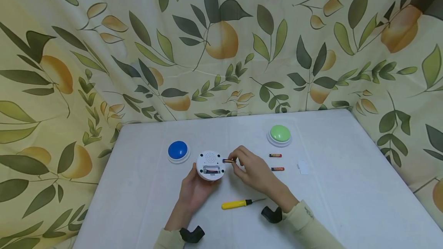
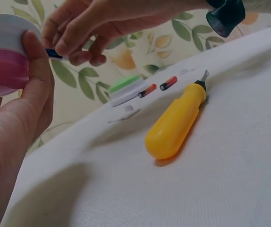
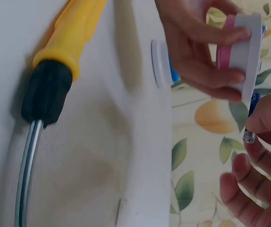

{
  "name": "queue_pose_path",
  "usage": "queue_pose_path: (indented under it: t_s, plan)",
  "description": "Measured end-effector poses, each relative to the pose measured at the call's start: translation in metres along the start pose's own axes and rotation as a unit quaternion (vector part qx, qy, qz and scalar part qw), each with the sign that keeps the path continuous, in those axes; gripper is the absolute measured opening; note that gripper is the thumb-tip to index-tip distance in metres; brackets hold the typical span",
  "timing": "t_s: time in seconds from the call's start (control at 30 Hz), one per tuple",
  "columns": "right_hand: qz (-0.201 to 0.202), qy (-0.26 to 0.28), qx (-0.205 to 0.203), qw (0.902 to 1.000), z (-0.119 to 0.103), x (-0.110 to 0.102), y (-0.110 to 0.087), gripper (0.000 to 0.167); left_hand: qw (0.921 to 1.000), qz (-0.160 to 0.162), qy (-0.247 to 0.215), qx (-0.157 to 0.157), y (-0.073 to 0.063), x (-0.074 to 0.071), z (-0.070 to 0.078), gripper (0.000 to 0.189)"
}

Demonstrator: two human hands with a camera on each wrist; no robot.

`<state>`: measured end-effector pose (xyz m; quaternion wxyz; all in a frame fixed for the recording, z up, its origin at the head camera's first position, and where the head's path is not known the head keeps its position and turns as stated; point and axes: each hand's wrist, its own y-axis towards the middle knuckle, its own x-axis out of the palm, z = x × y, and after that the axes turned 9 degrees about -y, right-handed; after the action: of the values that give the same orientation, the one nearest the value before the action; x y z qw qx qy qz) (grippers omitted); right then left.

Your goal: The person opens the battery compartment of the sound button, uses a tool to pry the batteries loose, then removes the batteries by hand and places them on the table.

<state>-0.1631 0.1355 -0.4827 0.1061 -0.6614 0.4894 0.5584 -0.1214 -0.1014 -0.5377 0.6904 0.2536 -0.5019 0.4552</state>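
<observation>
My left hand (image 1: 194, 189) grips a round push button (image 1: 209, 158), its white underside with speaker holes turned up. The left wrist view shows its pink dome (image 2: 5, 71) facing down. On the underside an uncovered battery compartment (image 1: 212, 170) has a battery lying in it. Thumb and fingers of my right hand (image 1: 255, 170) pinch another small battery (image 1: 227, 161) right at the button's right edge. Two loose batteries with red and black wraps, an upper one (image 1: 275, 155) and a lower one (image 1: 278, 169), lie to the right of that hand.
A blue button (image 1: 178, 150) stands at the left, a green button (image 1: 280, 133) at the back right. A yellow-handled screwdriver (image 1: 236, 204) lies in front of the hands. One small whitish piece (image 1: 302, 167) is right of the loose batteries. Patterned cloth (image 1: 221, 72) hangs behind the table.
</observation>
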Motion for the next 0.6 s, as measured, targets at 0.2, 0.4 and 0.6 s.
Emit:
queue_pose_path:
  t_s: [0.2,0.4,0.6]
  plan:
    - [-0.016,-0.01,0.046,0.9987,0.014,0.003,0.003,0.021,0.9995,0.027,-0.012,0.014,0.0,0.0,0.002,0.071]
    - [-0.062,0.019,0.095,0.9934,0.029,0.003,0.008,0.017,0.9991,0.034,-0.015,0.019,-0.001,0.001,0.003,0.073]
    - [-0.104,0.043,0.124,0.9859,0.045,-0.001,0.015,0.015,0.9992,0.025,-0.025,0.019,-0.001,0.001,0.004,0.071]
